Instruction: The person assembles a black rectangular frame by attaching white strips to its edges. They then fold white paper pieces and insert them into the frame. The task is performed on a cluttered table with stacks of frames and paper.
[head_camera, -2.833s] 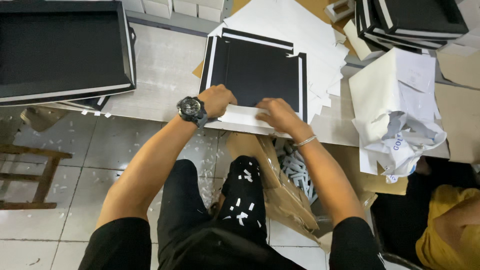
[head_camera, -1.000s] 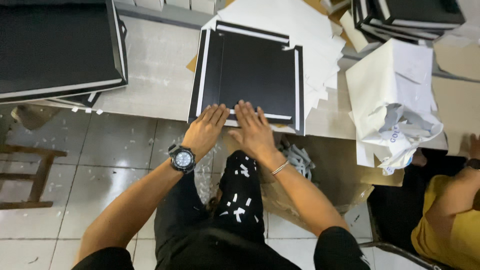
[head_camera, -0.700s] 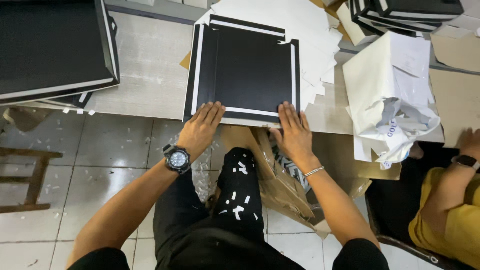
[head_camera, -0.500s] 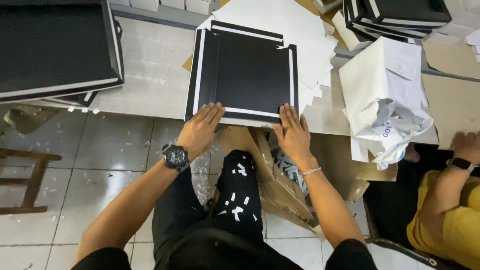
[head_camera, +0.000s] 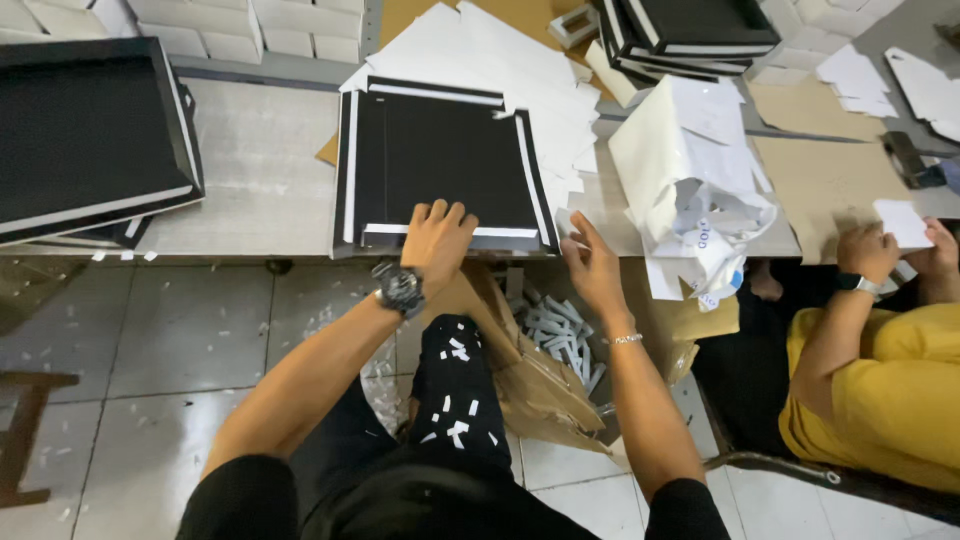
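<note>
A flat black cardboard box blank (head_camera: 440, 160) with white strips along its edges lies on the grey worktable (head_camera: 260, 180). My left hand (head_camera: 437, 243), with a dark watch on the wrist, presses flat on the blank's near edge flap. My right hand (head_camera: 592, 265) is off the blank, just beyond its near right corner, fingers spread and holding nothing. White paper sheets (head_camera: 500, 50) lie under and behind the blank.
A large black tray-like box (head_camera: 85, 130) rests at the left. Stacked black boxes (head_camera: 690, 30) stand at the back right, beside a white bag (head_camera: 690, 180). A brown box of white scraps (head_camera: 550, 340) sits below the table edge. Another person in yellow (head_camera: 880, 370) works at the right.
My right hand has lifted off the blank's near edge and moved right, past its corner. My left hand has slid along the near flap toward the middle.
</note>
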